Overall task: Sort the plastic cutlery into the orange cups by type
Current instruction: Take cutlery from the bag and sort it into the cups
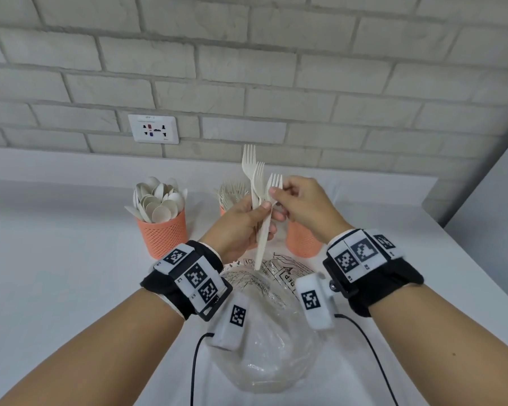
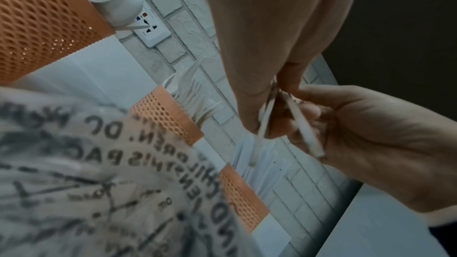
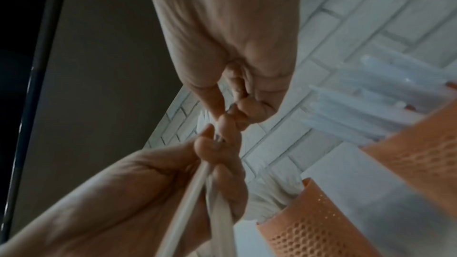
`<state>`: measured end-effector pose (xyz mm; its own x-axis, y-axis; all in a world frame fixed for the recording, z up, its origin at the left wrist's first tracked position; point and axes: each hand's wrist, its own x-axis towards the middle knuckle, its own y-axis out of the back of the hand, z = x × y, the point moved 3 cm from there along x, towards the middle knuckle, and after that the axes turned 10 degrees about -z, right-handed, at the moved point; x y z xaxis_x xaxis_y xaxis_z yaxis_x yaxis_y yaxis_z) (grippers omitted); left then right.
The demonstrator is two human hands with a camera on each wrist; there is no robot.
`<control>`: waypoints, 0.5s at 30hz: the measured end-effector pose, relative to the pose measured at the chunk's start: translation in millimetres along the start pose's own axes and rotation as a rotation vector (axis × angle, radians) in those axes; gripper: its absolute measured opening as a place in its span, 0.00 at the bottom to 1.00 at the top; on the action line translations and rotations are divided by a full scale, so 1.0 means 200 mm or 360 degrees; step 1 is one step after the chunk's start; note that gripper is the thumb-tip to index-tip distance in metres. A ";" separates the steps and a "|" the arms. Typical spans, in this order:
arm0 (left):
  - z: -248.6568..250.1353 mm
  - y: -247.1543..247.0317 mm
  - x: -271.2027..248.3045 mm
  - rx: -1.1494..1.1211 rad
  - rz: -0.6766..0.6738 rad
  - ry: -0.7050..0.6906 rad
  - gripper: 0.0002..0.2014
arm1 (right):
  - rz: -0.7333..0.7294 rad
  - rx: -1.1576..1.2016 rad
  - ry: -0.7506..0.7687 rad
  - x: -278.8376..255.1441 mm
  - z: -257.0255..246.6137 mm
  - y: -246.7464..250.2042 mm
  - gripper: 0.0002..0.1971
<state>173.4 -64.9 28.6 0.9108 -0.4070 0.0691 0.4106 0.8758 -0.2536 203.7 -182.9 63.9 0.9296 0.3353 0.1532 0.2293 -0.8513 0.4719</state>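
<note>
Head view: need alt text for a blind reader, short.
Two hands hold up a bunch of white plastic forks above a white counter: the left hand grips the handles, the right hand pinches one fork near its tines. Behind stand three orange mesh cups; the left cup holds spoons. A clear plastic bag lies below the wrists.

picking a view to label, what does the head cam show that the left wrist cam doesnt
Only the head view shows the fork tines, three heads fanned above the hands, the spoons in the left cup, and both wristbands.

Only the left wrist view shows the handle ends from below and the knives in the right cup.

Both show the left hand gripping the forks, the right hand pinching one, the bag and the socket.
</note>
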 end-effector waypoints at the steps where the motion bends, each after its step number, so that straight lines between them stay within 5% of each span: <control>1: 0.00 0.00 0.00 0.0031 -0.0023 0.0001 0.08 | 0.0037 0.0046 -0.0009 0.00 0.00 -0.01 0.06; 5: 0.02 0.00 -0.05 0.0271 -0.0088 0.0043 0.09 | 0.0363 -0.0090 0.0061 0.01 -0.05 -0.01 0.09; 11: 0.04 0.00 -0.09 0.0708 -0.0111 0.0025 0.11 | 0.0057 -0.0285 -0.0006 0.00 -0.10 -0.13 0.16; 15: 0.05 0.05 -0.14 0.0602 -0.0186 -0.0055 0.09 | -0.0174 0.0285 -0.0126 0.01 -0.06 -0.15 0.14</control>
<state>152.4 -43.0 34.4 0.8553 -0.5062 0.1105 0.4924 0.8605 0.1306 194.7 -151.0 60.1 0.9145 0.4029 0.0379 0.3710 -0.8721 0.3191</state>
